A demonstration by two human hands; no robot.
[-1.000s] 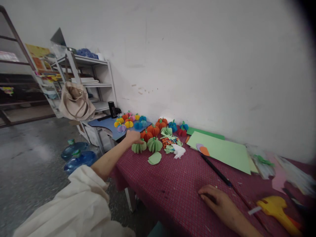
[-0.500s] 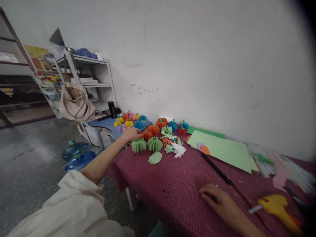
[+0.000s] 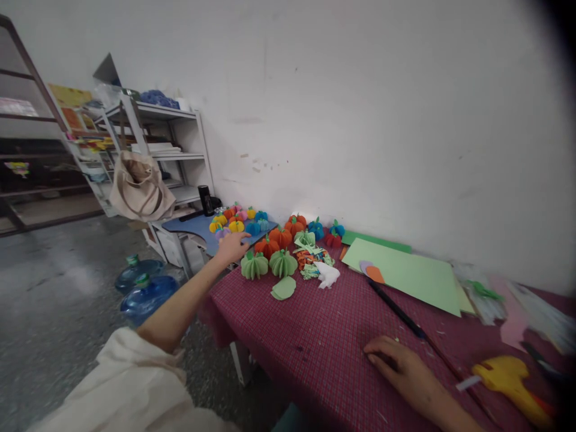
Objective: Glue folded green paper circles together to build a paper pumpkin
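Observation:
My left hand (image 3: 233, 246) reaches out at the far left, fingers stretched and holding nothing. Just right of it stand orange paper pumpkins (image 3: 267, 246), with two light green paper pumpkins (image 3: 282, 264) nearer to me. A small stack of pale green paper pieces (image 3: 284, 288) lies in front of those. Over the red checked cloth (image 3: 324, 336), my right hand (image 3: 402, 366) rests with its thumb and fingers apart and nothing visible between them. A yellow glue gun (image 3: 506, 375) lies to its right, and a dark stick-like tool (image 3: 396, 307) lies behind it.
On the adjoining blue table (image 3: 193, 226) are more coloured paper pumpkins and a black bottle (image 3: 206, 200). Shredded paper (image 3: 310, 260), a white tissue (image 3: 327, 274) and light green sheets (image 3: 405, 273) lie by the wall. Water jugs (image 3: 148, 295) stand on the floor.
My left hand has drawn back slightly to the left, off the orange pumpkin that it was touching or overlapping. My right hand stays in place on the cloth.

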